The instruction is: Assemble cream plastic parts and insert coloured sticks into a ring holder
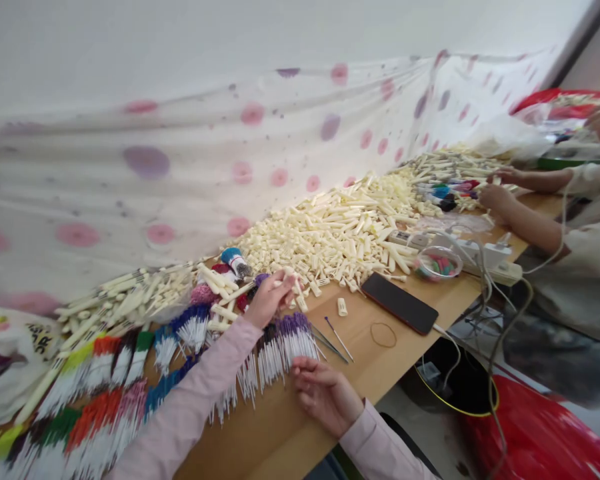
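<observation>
My left hand is closed at the edge of a heap of cream plastic pieces, its fingertips pinching a small cream plastic piece. Below it lie bundles of thin white sticks with purple ends. My right hand is beside the white ends of these sticks, thumb and fingers curled together. Whether a stick is between those fingers I cannot make out. Tweezers and a single blue-ended stick rest on the table nearby, with a loose cream piece beyond.
A black phone, a rubber band, a clear round tub and power strips with cables lie to the right. Rows of coloured sticks spread left. Another person's hands work farther along. A black bin stands below the edge.
</observation>
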A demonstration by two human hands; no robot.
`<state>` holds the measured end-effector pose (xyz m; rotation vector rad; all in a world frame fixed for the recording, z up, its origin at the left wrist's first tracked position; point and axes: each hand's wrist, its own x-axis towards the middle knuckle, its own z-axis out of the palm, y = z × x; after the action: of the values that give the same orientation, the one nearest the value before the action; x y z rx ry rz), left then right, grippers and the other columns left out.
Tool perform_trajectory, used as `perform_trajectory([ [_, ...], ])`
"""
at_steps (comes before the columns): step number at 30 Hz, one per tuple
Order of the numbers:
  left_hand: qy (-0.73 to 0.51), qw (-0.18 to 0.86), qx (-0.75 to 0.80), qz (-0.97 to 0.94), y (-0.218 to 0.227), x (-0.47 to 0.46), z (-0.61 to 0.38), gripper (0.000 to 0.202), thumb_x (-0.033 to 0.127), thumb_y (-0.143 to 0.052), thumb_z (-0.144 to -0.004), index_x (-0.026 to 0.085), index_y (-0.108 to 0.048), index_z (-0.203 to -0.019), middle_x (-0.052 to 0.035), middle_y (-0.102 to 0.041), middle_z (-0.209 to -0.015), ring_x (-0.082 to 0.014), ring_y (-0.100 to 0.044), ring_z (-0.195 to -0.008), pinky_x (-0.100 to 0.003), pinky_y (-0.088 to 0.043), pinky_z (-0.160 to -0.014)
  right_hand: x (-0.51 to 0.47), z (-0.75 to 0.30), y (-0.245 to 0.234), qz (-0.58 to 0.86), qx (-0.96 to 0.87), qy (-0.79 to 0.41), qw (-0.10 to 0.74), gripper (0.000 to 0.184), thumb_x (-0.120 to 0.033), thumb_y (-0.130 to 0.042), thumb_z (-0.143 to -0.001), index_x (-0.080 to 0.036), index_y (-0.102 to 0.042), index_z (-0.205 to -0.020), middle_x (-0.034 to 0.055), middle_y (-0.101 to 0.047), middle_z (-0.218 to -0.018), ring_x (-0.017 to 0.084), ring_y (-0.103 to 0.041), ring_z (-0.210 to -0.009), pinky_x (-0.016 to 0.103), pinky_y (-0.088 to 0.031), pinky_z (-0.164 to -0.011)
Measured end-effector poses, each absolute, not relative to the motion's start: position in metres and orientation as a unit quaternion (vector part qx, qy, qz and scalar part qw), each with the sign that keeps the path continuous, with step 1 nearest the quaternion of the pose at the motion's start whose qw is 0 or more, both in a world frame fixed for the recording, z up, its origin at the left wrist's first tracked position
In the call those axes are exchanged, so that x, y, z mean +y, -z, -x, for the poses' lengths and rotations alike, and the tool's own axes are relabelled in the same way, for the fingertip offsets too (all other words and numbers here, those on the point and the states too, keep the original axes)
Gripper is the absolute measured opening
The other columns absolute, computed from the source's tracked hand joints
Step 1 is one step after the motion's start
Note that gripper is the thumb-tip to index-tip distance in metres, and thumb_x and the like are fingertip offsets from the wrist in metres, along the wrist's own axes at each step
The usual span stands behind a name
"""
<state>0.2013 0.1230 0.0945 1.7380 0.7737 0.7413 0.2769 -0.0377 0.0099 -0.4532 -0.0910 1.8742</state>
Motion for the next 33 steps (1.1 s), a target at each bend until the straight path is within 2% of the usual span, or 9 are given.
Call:
perform_trajectory([
  [5, -0.359, 0.719, 0.333, -0.494, -0.084, 0.075, -0.096, 0.043, 0.048, -0.076, -0.072, 0.013, -0.065, -0.095, -0.0072, -0.070, -0.079, -0.0157, -0.066, -0.071, -0.026, -0.053, -0.068, -0.039, -0.278, -0.004, 0.215, -0.060, -0.791, 0.570, 0.033, -0.011, -0.085, -0.058, -0.010, -0.071, -0.087, 0.0033, -0.063, -0.079, 0.004, -0.048, -0.059, 0.011, -0.030, -0.045],
  [9, -0.376, 0.786, 0.334, -0.360, -0.061, 0.039, -0.038, 0.038, 0.037, -0.081, -0.070, 0.013, -0.068, -0.097, -0.0090, -0.072, -0.086, -0.0198, -0.069, -0.083, -0.029, -0.054, -0.075, -0.039, -0.282, -0.004, 0.240, -0.103, -0.795, 0.548, 0.030, -0.017, -0.084, -0.066, -0.012, -0.070, -0.092, -0.0016, -0.057, -0.070, -0.001, -0.031, -0.045, 0.009, -0.021, -0.037],
  [13, -0.382, 0.812, 0.311, -0.314, -0.040, 0.015, -0.004, 0.035, 0.034, -0.080, -0.072, 0.014, -0.069, -0.098, -0.0045, -0.068, -0.076, -0.0166, -0.067, -0.074, -0.028, -0.053, -0.069, -0.039, -0.275, -0.010, 0.291, -0.166, -0.783, 0.524, 0.021, -0.028, -0.079, -0.075, -0.015, -0.069, -0.089, -0.0086, -0.044, -0.055, 0.000, -0.009, -0.041, 0.009, -0.013, -0.032],
  [17, -0.330, 0.833, 0.286, -0.339, -0.026, 0.004, 0.012, 0.038, 0.035, -0.077, -0.075, 0.013, -0.068, -0.105, 0.0017, -0.058, -0.066, -0.0053, -0.050, -0.049, -0.018, -0.038, -0.045, -0.040, -0.244, -0.017, 0.298, -0.187, -0.776, 0.524, 0.018, -0.033, -0.076, -0.080, -0.017, -0.068, -0.079, -0.0119, -0.028, -0.045, 0.002, -0.004, -0.040, 0.010, -0.013, -0.031],
  [21, -0.286, 0.832, 0.269, -0.391, -0.023, 0.000, 0.023, 0.042, 0.042, -0.072, -0.079, 0.013, -0.065, -0.108, 0.0013, -0.061, -0.064, -0.0005, -0.033, -0.039, -0.018, -0.025, -0.040, -0.039, -0.199, -0.021, 0.275, -0.167, -0.779, 0.537, 0.023, -0.040, -0.074, -0.081, -0.017, -0.069, -0.084, -0.0131, -0.019, -0.045, 0.003, -0.004, -0.040, 0.010, -0.013, -0.030],
  [24, -0.285, 0.822, 0.273, -0.410, -0.022, 0.001, 0.031, 0.044, 0.047, -0.068, -0.080, 0.011, -0.062, -0.106, 0.0006, -0.063, -0.062, -0.0012, -0.032, -0.036, -0.019, -0.025, -0.039, -0.037, -0.172, -0.024, 0.276, -0.150, -0.774, 0.550, 0.026, -0.040, -0.076, -0.079, -0.017, -0.069, -0.088, -0.0126, -0.022, -0.049, 0.003, -0.004, -0.040, 0.010, -0.013, -0.030],
  [28, -0.298, 0.814, 0.275, -0.417, -0.018, 0.002, 0.033, 0.043, 0.052, -0.062, -0.082, 0.014, -0.054, -0.101, -0.0029, -0.069, -0.066, -0.0030, -0.037, -0.032, -0.018, -0.022, -0.033, -0.040, -0.152, -0.026, 0.310, -0.151, -0.763, 0.547, 0.029, -0.030, -0.079, -0.075, -0.018, -0.066, -0.099, -0.0104, -0.041, -0.061, 0.000, -0.008, -0.040, 0.009, -0.013, -0.031],
  [31, -0.311, 0.805, 0.280, -0.420, -0.016, 0.002, 0.029, 0.039, 0.053, -0.061, -0.082, 0.017, -0.049, -0.091, -0.0037, -0.070, -0.066, -0.0039, -0.039, -0.032, -0.017, -0.024, -0.031, -0.044, -0.147, -0.024, 0.326, -0.161, -0.752, 0.550, 0.021, -0.030, -0.076, -0.078, -0.020, -0.064, -0.091, -0.0089, -0.050, -0.066, -0.001, -0.008, -0.037, 0.010, -0.012, -0.029],
  [33, -0.319, 0.793, 0.294, -0.429, -0.016, 0.001, 0.028, 0.038, 0.053, -0.060, -0.082, 0.017, -0.048, -0.087, -0.0016, -0.067, -0.061, -0.0040, -0.039, -0.032, -0.017, -0.025, -0.031, -0.046, -0.144, -0.024, 0.336, -0.170, -0.739, 0.559, 0.019, -0.034, -0.073, -0.081, -0.020, -0.061, -0.084, -0.0103, -0.045, -0.057, 0.000, -0.007, -0.036, 0.010, -0.013, -0.029],
])
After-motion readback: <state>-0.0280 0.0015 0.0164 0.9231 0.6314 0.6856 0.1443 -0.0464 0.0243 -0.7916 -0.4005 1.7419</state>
